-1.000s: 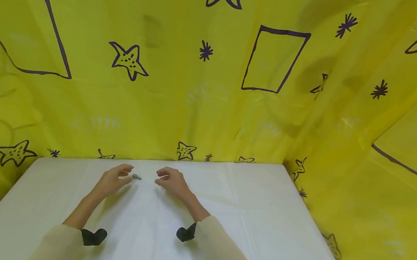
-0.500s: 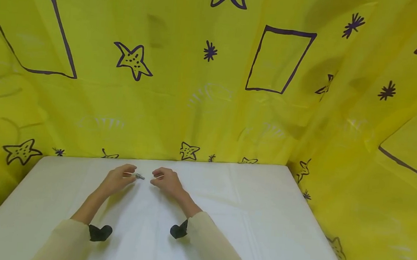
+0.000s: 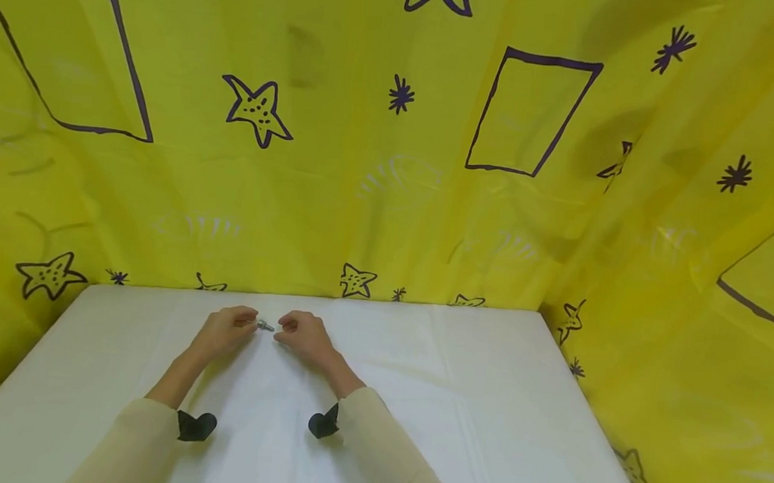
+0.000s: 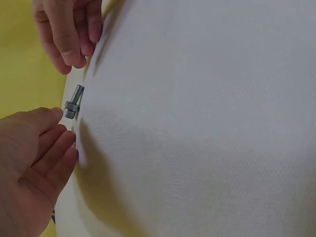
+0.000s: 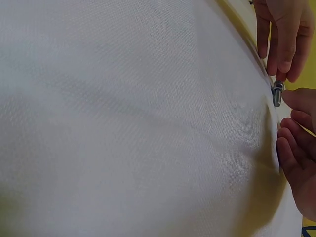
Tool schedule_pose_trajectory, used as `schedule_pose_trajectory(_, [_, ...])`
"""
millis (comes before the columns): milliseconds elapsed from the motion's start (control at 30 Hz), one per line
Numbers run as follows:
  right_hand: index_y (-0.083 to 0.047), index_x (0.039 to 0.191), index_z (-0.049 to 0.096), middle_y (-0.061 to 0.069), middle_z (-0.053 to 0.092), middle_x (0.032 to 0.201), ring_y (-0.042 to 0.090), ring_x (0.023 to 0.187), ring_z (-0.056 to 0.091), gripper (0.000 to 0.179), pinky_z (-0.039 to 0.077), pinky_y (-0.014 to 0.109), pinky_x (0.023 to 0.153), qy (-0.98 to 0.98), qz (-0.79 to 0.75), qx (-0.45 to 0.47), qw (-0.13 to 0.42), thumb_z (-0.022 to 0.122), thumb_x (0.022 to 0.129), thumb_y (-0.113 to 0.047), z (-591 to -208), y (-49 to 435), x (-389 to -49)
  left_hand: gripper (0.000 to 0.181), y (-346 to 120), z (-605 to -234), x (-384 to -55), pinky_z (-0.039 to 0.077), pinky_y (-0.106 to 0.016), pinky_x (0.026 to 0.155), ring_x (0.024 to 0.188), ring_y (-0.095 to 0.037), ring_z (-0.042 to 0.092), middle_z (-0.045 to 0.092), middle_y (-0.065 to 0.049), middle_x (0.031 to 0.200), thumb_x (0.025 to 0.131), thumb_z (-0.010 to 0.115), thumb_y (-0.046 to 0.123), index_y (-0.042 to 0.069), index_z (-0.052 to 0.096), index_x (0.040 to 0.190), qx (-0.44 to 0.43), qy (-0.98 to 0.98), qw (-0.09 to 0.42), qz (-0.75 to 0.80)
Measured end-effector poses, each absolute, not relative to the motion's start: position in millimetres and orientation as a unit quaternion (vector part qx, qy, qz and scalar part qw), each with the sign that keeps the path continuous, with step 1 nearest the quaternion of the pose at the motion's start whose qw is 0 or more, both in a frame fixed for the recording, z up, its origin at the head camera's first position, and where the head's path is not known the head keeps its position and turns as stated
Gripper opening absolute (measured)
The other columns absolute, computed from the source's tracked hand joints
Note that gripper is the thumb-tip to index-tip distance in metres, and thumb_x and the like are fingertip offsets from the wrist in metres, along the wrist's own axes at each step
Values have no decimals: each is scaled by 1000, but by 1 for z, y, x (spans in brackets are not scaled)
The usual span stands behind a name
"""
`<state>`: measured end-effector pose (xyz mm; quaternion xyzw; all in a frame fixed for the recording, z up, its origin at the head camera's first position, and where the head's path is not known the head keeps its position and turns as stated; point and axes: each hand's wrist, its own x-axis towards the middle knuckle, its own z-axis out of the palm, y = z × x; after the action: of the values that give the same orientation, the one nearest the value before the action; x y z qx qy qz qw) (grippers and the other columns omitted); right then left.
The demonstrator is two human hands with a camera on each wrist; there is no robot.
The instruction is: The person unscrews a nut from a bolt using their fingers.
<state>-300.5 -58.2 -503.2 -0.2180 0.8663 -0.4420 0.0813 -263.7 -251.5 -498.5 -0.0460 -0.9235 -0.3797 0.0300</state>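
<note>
A silver bolt (image 3: pixel 266 325) with a nut-like collar near its head appears to lie on the white cloth, its threaded end toward my right hand. In the left wrist view the bolt (image 4: pixel 73 102) shows whole. My left hand (image 3: pixel 221 331) is at the bolt's head, fingers loosely bent. Its thumb tip seems to touch the head, with no plain pinch. My right hand (image 3: pixel 307 339) hovers beside the threaded end, thumb and fingers apart with nothing between them. In the right wrist view the bolt (image 5: pixel 278 94) sits between both hands, close to my right thumb.
The white-covered table (image 3: pixel 508 433) runs out to a far edge. Behind it hangs a yellow curtain (image 3: pixel 335 207) with dark star and frame drawings, which also closes off the right side. Black bands with rounded ends (image 3: pixel 196 427) sit at both sleeve cuffs.
My right hand has moved left, closing in on the bolt. The thumb and fingers of my left hand have drawn nearer together. The bolt stays in about the same place; the head view turns slightly left.
</note>
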Motion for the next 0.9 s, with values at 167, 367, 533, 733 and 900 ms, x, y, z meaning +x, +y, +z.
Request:
schedule_pose_trajectory(167, [-2, 105, 73, -3, 65, 86, 7, 79, 56, 20, 49, 19, 74, 882, -409, -223, 71, 77, 89, -12, -502, -67, -303, 27, -254, -500, -264, 53, -55, 90, 104, -44, 65, 68, -27, 109, 93, 65, 1, -13, 65, 117, -56, -922, 63, -379])
schedule_pose_trajectory(367, [-3, 106, 74, -3, 64, 85, 8, 78, 54, 21, 48, 19, 73, 894, -384, -223, 59, 76, 89, -14, -505, -72, -305, 24, -255, -503, -266, 53, -54, 87, 102, -41, 66, 71, -22, 106, 91, 67, 0, -8, 70, 113, -75, -923, 80, -370])
schedule_pose_trajectory(533, [-3, 105, 75, -3, 64, 84, 7, 77, 54, 20, 47, 19, 72, 900, -366, -232, 46, 76, 89, -14, -510, -76, -306, 21, -257, -507, -269, 54, -53, 85, 100, -38, 66, 72, -20, 105, 90, 67, -2, -6, 73, 110, -76, -926, 82, -361])
schedule_pose_trajectory(733, [-4, 102, 76, -4, 62, 81, 8, 75, 52, 16, 46, 19, 70, 906, -352, -233, 38, 76, 89, -14, -512, -77, -307, 19, -256, -512, -273, 53, -53, 84, 99, -36, 66, 72, -19, 103, 88, 67, -4, -4, 75, 105, -81, -926, 87, -357])
schedule_pose_trajectory(900, [-5, 98, 77, -4, 62, 79, 8, 74, 52, 13, 45, 19, 69, 909, -340, -241, 23, 74, 90, -14, -515, -79, -309, 18, -255, -513, -274, 52, -56, 88, 105, -41, 65, 73, -19, 103, 88, 67, -5, -3, 76, 103, -77, -925, 89, -363])
